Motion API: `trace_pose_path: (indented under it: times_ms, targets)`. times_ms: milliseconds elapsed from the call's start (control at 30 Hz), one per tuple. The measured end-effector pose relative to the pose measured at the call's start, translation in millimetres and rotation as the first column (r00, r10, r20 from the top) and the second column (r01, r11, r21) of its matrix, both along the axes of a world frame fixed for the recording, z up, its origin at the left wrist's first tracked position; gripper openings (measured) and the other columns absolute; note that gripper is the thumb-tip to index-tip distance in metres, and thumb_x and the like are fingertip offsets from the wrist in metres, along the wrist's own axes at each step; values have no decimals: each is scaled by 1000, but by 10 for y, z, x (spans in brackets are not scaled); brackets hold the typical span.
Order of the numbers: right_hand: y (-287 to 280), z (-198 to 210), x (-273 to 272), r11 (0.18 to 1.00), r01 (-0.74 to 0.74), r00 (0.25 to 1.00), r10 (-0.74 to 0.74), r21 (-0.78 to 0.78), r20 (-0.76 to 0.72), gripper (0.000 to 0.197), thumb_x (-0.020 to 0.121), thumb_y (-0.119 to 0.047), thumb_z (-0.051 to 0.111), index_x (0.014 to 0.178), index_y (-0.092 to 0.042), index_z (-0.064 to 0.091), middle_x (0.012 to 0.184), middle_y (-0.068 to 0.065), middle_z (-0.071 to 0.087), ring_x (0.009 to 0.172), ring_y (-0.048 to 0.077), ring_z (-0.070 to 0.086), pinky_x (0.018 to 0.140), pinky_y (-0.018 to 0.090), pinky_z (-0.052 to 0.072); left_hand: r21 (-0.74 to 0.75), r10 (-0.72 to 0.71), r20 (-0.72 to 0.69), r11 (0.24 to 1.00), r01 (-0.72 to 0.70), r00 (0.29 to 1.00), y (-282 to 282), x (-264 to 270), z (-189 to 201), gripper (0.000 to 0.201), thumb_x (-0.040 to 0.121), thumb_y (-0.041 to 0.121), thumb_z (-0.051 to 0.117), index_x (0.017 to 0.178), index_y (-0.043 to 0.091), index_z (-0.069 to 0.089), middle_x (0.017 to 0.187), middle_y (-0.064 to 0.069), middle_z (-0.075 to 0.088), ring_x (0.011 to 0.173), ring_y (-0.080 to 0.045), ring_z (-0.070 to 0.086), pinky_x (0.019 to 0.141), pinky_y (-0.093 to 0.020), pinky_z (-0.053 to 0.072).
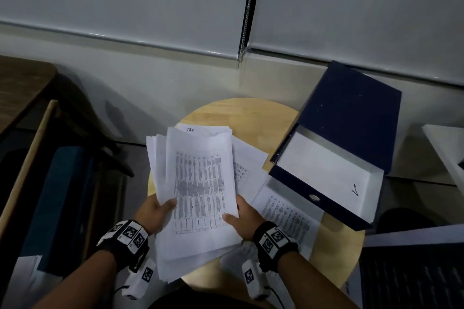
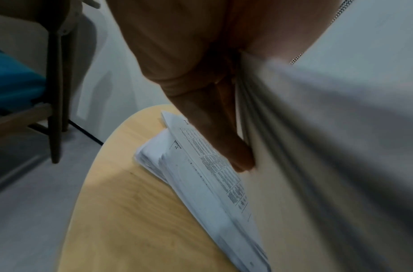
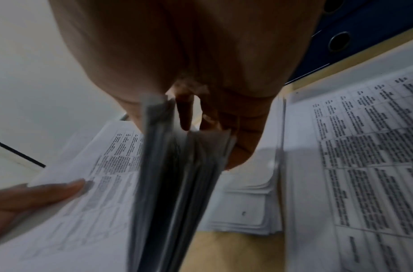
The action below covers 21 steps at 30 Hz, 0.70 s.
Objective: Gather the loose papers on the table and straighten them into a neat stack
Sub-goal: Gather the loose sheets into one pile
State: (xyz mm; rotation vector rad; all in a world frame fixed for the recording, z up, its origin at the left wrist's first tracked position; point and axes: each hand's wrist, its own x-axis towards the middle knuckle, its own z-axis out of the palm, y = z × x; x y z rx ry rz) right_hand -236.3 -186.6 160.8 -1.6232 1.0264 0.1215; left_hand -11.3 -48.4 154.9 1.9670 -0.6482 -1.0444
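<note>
Both hands clamped on the uneven paper bundle (image 1: 198,183), lifted above tabletop (image 1: 251,113) centre: left hand (image 1: 155,211) grip at the bundle's 8 o'clock, right hand (image 1: 244,218) at 4. More loose sheets (image 1: 288,213) flat on tabletop at 3 o'clock, touching the open blue box file (image 1: 339,148).

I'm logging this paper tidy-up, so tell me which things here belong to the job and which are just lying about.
Part of the job:
- uneven bundle of white printed sheets, gripped by the left hand and right hand
- loose printed sheets on the table
- round light wooden table

Just lying about:
- open dark blue box file
- wooden chair with teal cushion
</note>
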Motion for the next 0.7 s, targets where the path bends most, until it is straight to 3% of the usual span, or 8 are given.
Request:
trace_pose_path:
  times_ms: [33,100,200,300,367,433,567,700]
  targets:
    - [-8,-30,-23,1000,10,999,-9,9,-40,49,88,-31,59,134,-27,43,129,-7,60,114,13,58,103,37,46,6,-6,39,1000,6,999,-7,-11,-16,33,84,38,63,94,7,66,74,-8,69,66,-20,63,65,-27,47]
    - [-34,-146,-128,998,49,990,-46,24,-133,54,90,-30,59,139,-23,38,129,-1,57,112,17,57,98,32,46,50,7,102,999,-12,995,-2,6,-81,22,91,24,63,90,2,63,66,-5,63,58,-14,57,56,-24,43]
    - [-91,-369,-397,988,139,941,-153,-69,-302,57,90,-28,59,142,-17,37,136,9,52,119,25,54,97,32,47,131,67,108,988,-81,992,34,87,-245,31,90,23,64,91,-8,63,55,-9,56,45,-21,54,45,-24,41]
    - [-169,-559,-737,920,256,744,-384,-298,-547,71,90,-37,59,148,-12,26,150,18,32,133,36,39,103,45,44,179,54,124,981,-76,991,62,161,-389,33,88,23,66,98,-8,64,73,-17,64,72,-36,68,63,-32,45]
    - [-214,-637,-961,862,399,567,-501,-313,-654,96,86,-51,61,153,-10,7,158,20,13,141,40,24,109,54,34,222,37,124,973,-64,992,63,175,-423,26,90,16,63,103,-7,64,85,-23,68,78,-37,68,67,-32,45]
    - [-238,-718,-1142,817,517,466,-520,-256,-716,116,79,-65,62,153,-6,-4,160,20,4,145,39,15,114,53,25,276,1,135,960,-39,991,62,181,-459,28,90,19,63,104,-5,64,90,-28,70,79,-39,68,68,-35,48]
    - [-253,-820,-1245,775,601,415,-511,-194,-753,130,72,-72,65,152,-2,-10,160,18,3,147,35,14,117,48,21,310,-22,150,950,-26,988,82,123,-443,20,90,18,63,98,0,62,79,-20,67,63,-25,60,63,-34,47]
    - [-250,-941,-1275,729,674,427,-518,-120,-741,111,82,-60,61,153,-4,-4,162,15,8,146,34,19,117,45,24,297,-37,143,955,-7,989,70,106,-388,21,90,17,63,99,-2,61,81,-19,67,60,-22,58,54,-32,48]
